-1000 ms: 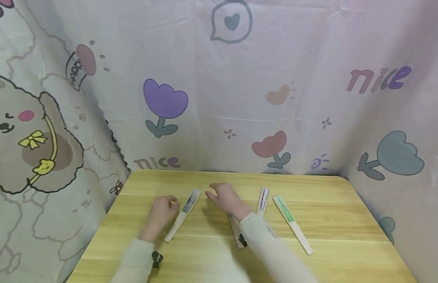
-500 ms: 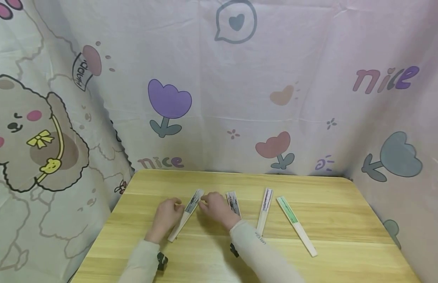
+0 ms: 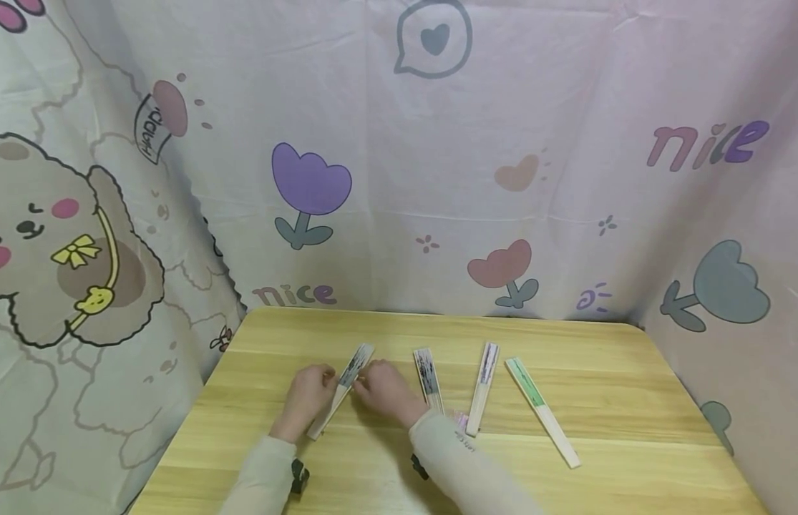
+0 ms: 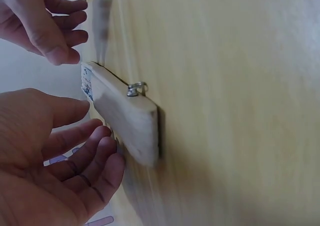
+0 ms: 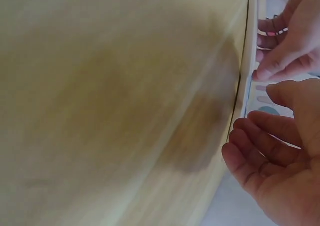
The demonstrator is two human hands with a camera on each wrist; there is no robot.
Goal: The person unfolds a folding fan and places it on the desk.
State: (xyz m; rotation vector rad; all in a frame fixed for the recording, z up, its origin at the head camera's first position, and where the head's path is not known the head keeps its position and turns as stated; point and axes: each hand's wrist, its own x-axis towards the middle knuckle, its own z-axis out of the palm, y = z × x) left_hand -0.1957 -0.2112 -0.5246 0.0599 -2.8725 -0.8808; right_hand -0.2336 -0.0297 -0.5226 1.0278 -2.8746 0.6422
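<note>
A folded hand fan (image 3: 340,395), pale wood with a dark-patterned upper half, lies slanted on the table at the left. My left hand (image 3: 310,395) is along its left side, fingers loosely bent. Across from it, my right hand (image 3: 387,390) comes in at the fan's right side near the patterned part. In the left wrist view the fan's (image 4: 122,113) near end shows a small metal rivet, and thumb and fingers stand apart beside it. The right wrist view shows the fan (image 5: 243,94) edge-on, with the right hand's (image 5: 282,146) fingers slightly curled at its edge.
Three more folded fans lie to the right: a dark-patterned one (image 3: 429,375), partly behind the right sleeve, a purple-patterned one (image 3: 482,386) and a green one (image 3: 542,411). A small pinkish thing (image 3: 461,420) shows by the sleeve. A printed curtain (image 3: 399,179) hangs behind the table.
My right hand has come left and down, from beyond the fan's top to its right side. My left hand has moved slightly closer to the fan. The second fan is more exposed.
</note>
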